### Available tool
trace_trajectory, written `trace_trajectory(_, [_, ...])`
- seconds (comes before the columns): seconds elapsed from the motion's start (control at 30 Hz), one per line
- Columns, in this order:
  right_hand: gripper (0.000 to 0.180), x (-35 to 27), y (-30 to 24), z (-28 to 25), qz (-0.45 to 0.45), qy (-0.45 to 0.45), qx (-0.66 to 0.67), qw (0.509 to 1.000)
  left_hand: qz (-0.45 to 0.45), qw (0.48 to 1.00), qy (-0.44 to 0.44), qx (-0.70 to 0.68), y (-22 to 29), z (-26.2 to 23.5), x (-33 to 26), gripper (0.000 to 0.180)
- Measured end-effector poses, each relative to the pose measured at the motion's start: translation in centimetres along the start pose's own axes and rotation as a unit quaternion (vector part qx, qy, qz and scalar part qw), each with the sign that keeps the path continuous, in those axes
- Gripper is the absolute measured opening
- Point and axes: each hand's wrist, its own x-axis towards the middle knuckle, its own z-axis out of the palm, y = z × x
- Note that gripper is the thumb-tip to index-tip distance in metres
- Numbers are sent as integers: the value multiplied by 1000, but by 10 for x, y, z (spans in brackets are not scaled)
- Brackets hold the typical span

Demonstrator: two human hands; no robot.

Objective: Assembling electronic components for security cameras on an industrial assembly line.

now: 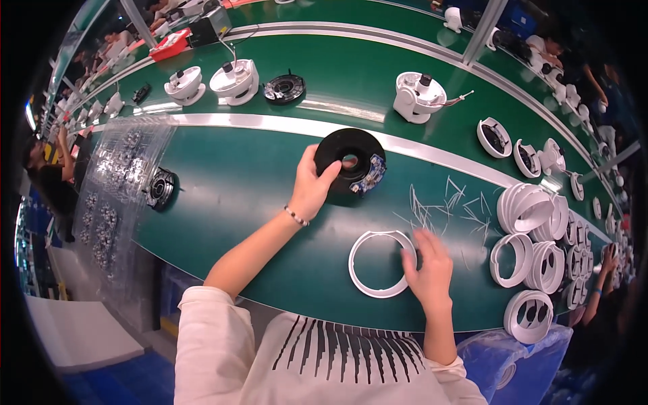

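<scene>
My left hand (314,185) grips a round black disc (344,143) with a hole in its middle, held above the bench. A small blue and white circuit board (370,174) sits on the disc's right side. At the front of the bench lies a white plastic ring (356,271). My right hand (430,268) is at the ring's right edge, slightly blurred, its thumb and fingers apart on either side of the rim. Whether they touch it I cannot tell.
Thin white strips (422,206) lie scattered behind my right hand. Stacked white rings (514,260) stand at the right. Clear plastic trays of small parts (121,182) and a black round part (160,189) are at the left. White housings (420,94) stand on the far green surface.
</scene>
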Motion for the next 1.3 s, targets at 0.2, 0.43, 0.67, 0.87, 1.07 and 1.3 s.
trace_trajectory(0.2, [112,1,-56,-12,16,-248,-43,968,-49,992,49,-104,3,-4,-40,29])
trace_trajectory(0.43, [113,17,-46,-10,16,-55,166,984,-22,980,21,-197,2,-2,-62,34])
trace_trajectory(0.67, [112,54,-62,18,54,2,392,919,-63,988,-119,-77,-7,6,-71,60])
trace_trajectory(0.87, [117,57,-78,14,38,-94,385,917,-386,807,-129,-429,42,-11,-55,58])
trace_trajectory(1.07, [121,58,-80,20,43,-97,354,929,-370,842,-83,-384,32,-14,-51,43])
trace_trajectory(1.3, [118,65,-105,19,-38,-97,219,970,-345,861,-39,-370,39,-14,-57,48])
